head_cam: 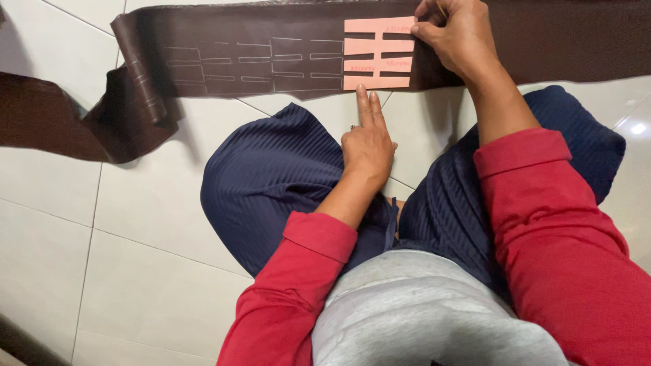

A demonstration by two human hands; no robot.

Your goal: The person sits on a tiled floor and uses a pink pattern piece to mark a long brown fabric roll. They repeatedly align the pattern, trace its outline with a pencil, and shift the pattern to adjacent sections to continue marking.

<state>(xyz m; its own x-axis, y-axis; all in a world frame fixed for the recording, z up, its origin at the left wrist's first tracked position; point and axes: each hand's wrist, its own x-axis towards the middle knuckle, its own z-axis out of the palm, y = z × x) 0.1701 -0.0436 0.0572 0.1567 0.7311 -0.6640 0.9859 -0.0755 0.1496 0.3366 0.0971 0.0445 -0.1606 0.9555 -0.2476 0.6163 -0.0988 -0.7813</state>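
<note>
Brown strip: we see a long band of dark leather [224, 41] lying flat on the pale floor tiles [135, 203], its long axis running left to right across the top of our view; the far-left end folds and curls over itself.
Traced marks: faint outlines of slotted rectangles [271, 61] sit in a row on the leather, just left of the template.
Pink template: a card pattern [378, 54] with slots cut in from both sides lies flat on the leather, its lower edge about level with the leather's near edge.
Left hand: our left hand [368, 139] comes in from below, index and middle fingers held straight and together, tips touching the template's lower edge; the other fingers are curled under. It pinches nothing, it presses.
Right hand: our right hand [453, 30] rests on the template's upper right corner, fingers bunched together; a thin tool may be in the pinch, but we cannot tell.
Key relation: the template lies between both hands, left below, right above and to the right; both are touching it.
Lap: dark blue trousers [271, 176], red sleeves [542, 224].
</note>
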